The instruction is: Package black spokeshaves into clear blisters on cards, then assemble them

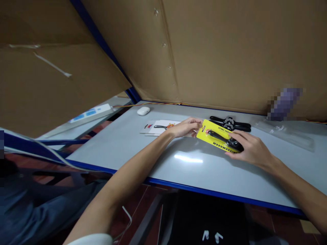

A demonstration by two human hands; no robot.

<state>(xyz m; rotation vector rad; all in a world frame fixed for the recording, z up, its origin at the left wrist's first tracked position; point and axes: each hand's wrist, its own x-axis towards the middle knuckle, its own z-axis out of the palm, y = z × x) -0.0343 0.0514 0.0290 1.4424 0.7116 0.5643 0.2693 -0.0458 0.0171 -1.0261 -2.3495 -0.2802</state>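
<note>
My right hand (pixel 251 148) grips the yellow package (pixel 217 139), my left hand (pixel 186 127) pinches its end; black tools (pixel 229 121) lie behind it.

Dim indoor light overall. Gray tabletop (pixel 114 143) the brightest broad surface; hard white glare streak (pixel 188 159) on the near side of the yellow spoke-shave package (pixel 217 137) and to its left. Cardboard wall (pixel 230 51) beyond the package dull brown; tiled floor (pixel 145 197) below it sunk in shadow. Package print slightly soft. Right of it, faint glints on clear plastic packaging (pixel 293 136), plus a coarsely pixelated patch (pixel 284 103). Wide-angle stretch toward the frame edges.
</note>
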